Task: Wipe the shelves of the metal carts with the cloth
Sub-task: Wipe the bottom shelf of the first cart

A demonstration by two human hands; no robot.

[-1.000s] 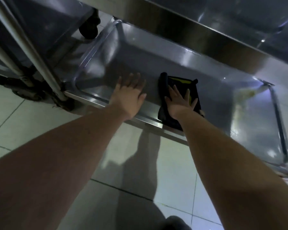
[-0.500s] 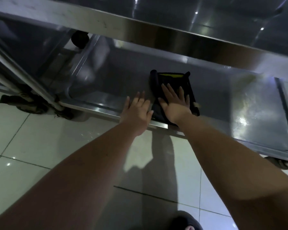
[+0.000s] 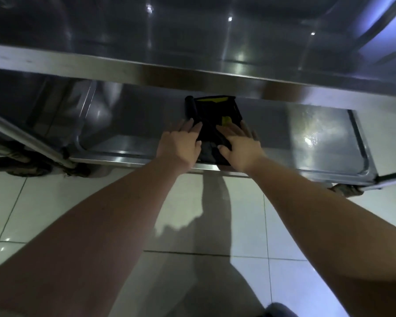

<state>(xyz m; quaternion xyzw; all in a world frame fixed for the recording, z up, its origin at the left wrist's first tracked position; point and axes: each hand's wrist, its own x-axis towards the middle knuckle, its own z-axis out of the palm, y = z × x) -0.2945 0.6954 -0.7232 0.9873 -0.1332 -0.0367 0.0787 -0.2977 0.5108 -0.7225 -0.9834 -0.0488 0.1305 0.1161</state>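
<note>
Left hand (image 3: 181, 143) lay flat, fingers straight and close together, at the cloth's 8 o'clock edge, fingertips touching the dark fabric. Right hand (image 3: 238, 145) was flat too, fingers spread, palm down on the cloth's 5 o'clock part, pressing it onto the metal. Neither hand curled round anything.

Cloth (image 3: 213, 115) was dark and folded, with yellow patches showing and one rolled edge along its 9 o'clock side. It sat on the lower shelf (image 3: 306, 138) of the metal cart, close to the shelf's near lip, its far end just under the upper shelf's rim (image 3: 146, 72).

Lower shelf ran off toward 3 o'clock, shiny, with a bright glare patch there.

At 9 o'clock of the hands a metal post (image 3: 28, 138) slanted down toward a dirty caster (image 3: 21, 167). Another caster (image 3: 345, 189) showed at 4 o'clock under the shelf's corner.

Pale tiled floor (image 3: 215, 213) filled the 6 o'clock half, both bare forearms crossing it, arm shadows between them.
</note>
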